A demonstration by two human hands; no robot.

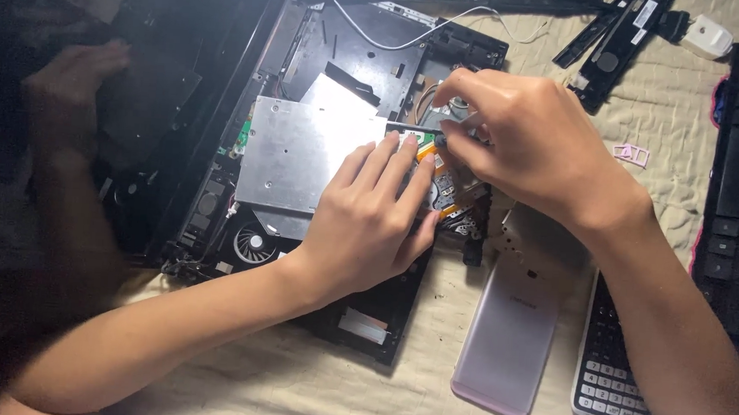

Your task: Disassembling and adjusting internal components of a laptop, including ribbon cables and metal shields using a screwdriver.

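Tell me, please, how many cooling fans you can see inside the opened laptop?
1: a round black cooling fan at the chassis's lower left, below the silver metal drive. Others may be hidden under the hands.

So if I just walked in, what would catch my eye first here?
Most likely the opened laptop base at the centre, its silver optical drive and small fan exposed. The left hand presses flat on the drive's edge while the right hand pinches a thin screwdriver just above it. Lower right on the cream cloth lie a pink phone face down and a calculator.
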